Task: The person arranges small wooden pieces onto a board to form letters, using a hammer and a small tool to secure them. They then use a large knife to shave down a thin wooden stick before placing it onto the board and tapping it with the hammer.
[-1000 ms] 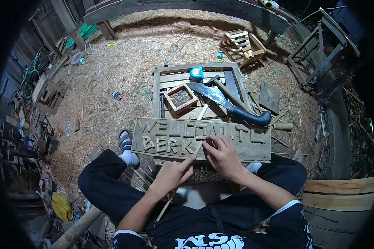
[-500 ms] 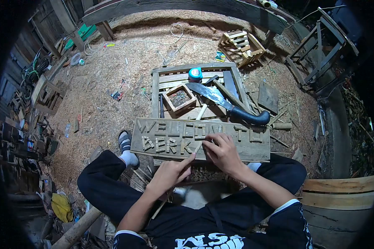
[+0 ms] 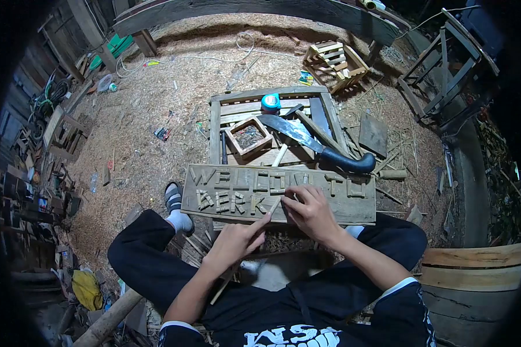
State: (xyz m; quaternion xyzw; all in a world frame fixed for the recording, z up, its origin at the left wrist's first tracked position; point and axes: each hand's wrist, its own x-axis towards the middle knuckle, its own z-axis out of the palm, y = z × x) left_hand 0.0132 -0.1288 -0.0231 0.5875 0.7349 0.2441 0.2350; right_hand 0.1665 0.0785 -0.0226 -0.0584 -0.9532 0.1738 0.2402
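Observation:
A wooden board (image 3: pixel 341 211) lies across in front of me, with short stick pieces set on it as letters: "WELCOME TO" above, partly covered by my hand, and "BERK" below. My left hand (image 3: pixel 234 243) is closed at the board's near edge, its index fingertip at the lower end of a short pale stick (image 3: pixel 275 205). A longer thin stick (image 3: pixel 221 292) runs down from beneath this hand. My right hand (image 3: pixel 311 213) is pinched over the board just right of the pale stick, at a small stick piece mostly hidden by the fingers.
Beyond the board, a slatted wooden frame (image 3: pixel 216 130) carries a blue tape measure (image 3: pixel 270 102), a large black-handled knife (image 3: pixel 344 160), a hammer (image 3: pixel 315 127) and a small wooden box (image 3: pixel 249 137). A slatted crate (image 3: pixel 337 66) stands on the shavings-covered ground.
Both hands stay nearly in place over the board. The view has shifted very slightly; no piece has visibly been moved.

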